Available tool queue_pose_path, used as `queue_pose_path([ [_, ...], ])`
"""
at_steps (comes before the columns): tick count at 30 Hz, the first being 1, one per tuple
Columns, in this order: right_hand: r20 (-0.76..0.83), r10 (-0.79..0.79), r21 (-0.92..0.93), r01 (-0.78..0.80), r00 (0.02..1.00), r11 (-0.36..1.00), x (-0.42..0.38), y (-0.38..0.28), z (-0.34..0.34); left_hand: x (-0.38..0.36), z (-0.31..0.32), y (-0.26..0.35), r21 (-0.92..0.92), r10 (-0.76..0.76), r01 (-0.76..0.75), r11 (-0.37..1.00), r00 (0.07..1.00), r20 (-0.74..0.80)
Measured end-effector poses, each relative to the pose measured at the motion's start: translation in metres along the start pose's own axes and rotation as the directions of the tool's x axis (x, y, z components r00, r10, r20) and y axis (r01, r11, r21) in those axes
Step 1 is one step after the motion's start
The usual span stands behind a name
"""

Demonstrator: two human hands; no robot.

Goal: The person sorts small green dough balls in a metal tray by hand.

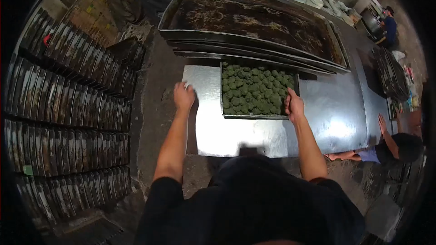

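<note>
A shallow metal tray sits on the shiny metal tabletop in front of me. It is filled with many dark green, lumpy balls, packed close together. My right hand is closed on the tray's right side near the front corner, its fingers partly hidden by the hand. At the left edge of the tabletop, my left hand is apart from the tray. Its fingers are loosely bent and slightly blurred, with nothing visible in them.
Large, stained baking trays are stacked just behind the filled tray, overhanging its far edge. Racks of many upright trays line the left. At the table's right end is another person; a further person is at the far right.
</note>
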State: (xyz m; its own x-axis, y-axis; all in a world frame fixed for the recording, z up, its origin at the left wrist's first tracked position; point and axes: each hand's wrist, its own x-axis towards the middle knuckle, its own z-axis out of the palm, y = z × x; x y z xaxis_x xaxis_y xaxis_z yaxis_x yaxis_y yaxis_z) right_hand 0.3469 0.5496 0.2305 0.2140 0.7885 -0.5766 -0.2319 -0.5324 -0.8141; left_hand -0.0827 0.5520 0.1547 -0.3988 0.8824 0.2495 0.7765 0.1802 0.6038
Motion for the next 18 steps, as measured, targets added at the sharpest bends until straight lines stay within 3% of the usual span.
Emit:
queue_pose_path([
  [1, -0.055, -0.093, -0.064, 0.089, 0.994, 0.994, -0.010, 0.001, 0.009, 0.023, 0.001, 0.017, -0.003, -0.013, 0.013, 1.000, 0.996, 0.086],
  [2, -0.047, -0.104, -0.077, 0.100, 0.993, 0.992, -0.019, 0.001, 0.016, 0.041, 0.017, 0.015, 0.094, 0.063, -0.069, 0.993, 0.996, 0.066],
  [5, -0.106, -0.227, -0.227, 0.199, 0.968, 0.953, -0.037, 0.001, 0.019, 0.078, 0.049, 0.023, 0.169, 0.129, -0.134, 0.976, 0.991, 0.040],
  [7, 0.024, -0.071, 0.000, 0.071, 0.997, 0.997, -0.047, 0.002, 0.011, 0.094, 0.064, 0.027, 0.344, 0.176, -0.210, 0.915, 0.976, 0.129],
  [8, 0.009, -0.065, 0.000, 0.065, 0.998, 0.998, -0.051, -0.002, 0.011, 0.105, 0.073, 0.026, 0.337, 0.179, -0.218, 0.916, 0.973, 0.143],
  [10, 0.071, -0.094, 0.098, 0.087, 0.993, 0.991, -0.066, -0.002, 0.003, 0.121, 0.091, 0.021, 0.360, 0.022, -0.180, 0.915, 0.916, 0.400],
  [11, 0.128, -0.004, 0.192, -0.021, 0.992, 0.981, -0.061, 0.000, -0.014, 0.121, 0.094, 0.021, 0.365, 0.080, -0.228, 0.903, 0.922, 0.378],
  [12, 0.058, 0.091, 0.324, -0.105, 0.994, 0.940, -0.055, 0.007, -0.024, 0.119, 0.094, 0.020, 0.369, 0.137, -0.274, 0.888, 0.924, 0.357],
  [15, -0.102, 0.184, 0.450, -0.120, 0.978, 0.885, -0.066, -0.006, -0.009, 0.115, 0.096, 0.018, 0.440, 0.188, -0.275, 0.855, 0.955, 0.232],
  [17, 0.140, 0.105, 0.300, -0.144, 0.984, 0.943, -0.059, 0.007, -0.024, 0.095, 0.096, 0.018, 0.385, 0.307, -0.286, 0.878, 0.952, 0.006],
  [18, 0.127, 0.127, 0.309, -0.161, 0.984, 0.937, -0.057, 0.010, -0.021, 0.085, 0.095, 0.016, 0.309, 0.369, -0.312, 0.899, 0.917, -0.150],
])
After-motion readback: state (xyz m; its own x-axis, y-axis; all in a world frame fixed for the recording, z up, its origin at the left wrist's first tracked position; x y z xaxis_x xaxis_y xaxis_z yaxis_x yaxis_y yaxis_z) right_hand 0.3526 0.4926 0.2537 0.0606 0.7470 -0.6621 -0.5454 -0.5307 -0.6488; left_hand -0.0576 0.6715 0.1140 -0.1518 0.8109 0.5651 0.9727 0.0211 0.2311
